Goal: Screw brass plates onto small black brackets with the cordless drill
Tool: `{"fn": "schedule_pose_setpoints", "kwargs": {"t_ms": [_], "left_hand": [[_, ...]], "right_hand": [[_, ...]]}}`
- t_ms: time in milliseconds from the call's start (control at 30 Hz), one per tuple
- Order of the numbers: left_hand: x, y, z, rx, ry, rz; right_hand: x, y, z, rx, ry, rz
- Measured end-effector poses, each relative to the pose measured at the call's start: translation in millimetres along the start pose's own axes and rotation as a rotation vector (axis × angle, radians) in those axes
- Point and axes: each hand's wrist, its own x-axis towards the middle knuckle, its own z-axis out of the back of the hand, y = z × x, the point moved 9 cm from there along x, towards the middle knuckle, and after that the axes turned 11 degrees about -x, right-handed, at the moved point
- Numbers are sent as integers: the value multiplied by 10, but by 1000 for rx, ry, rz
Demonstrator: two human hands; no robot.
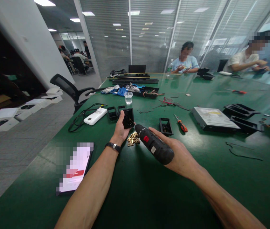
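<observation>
In my left hand I hold a black plastic box-shaped frame upright, thumb along its left side. My right hand is wrapped round a black cordless screwdriver with a red switch. Its nose points at the lower right part of the frame; whether the bit touches a screw is too small to tell. Just below lies a pile of small brass-coloured metal pieces on the green table. To the right sits another black frame with small dark parts inside. More black frames stand behind my left hand.
An orange-and-black screwdriver, a metal drive box and black housings lie to the right. At left are a white power bank, a cable and a lit phone. A clear cup stands behind. People sit across the table.
</observation>
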Motion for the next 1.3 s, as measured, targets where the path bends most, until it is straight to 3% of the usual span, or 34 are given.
{"fn": "schedule_pose_setpoints", "kwargs": {"t_ms": [1300], "left_hand": [[-6,0,-12,6,15,1]], "right_hand": [[-5,23,31,17,-9,4]]}}
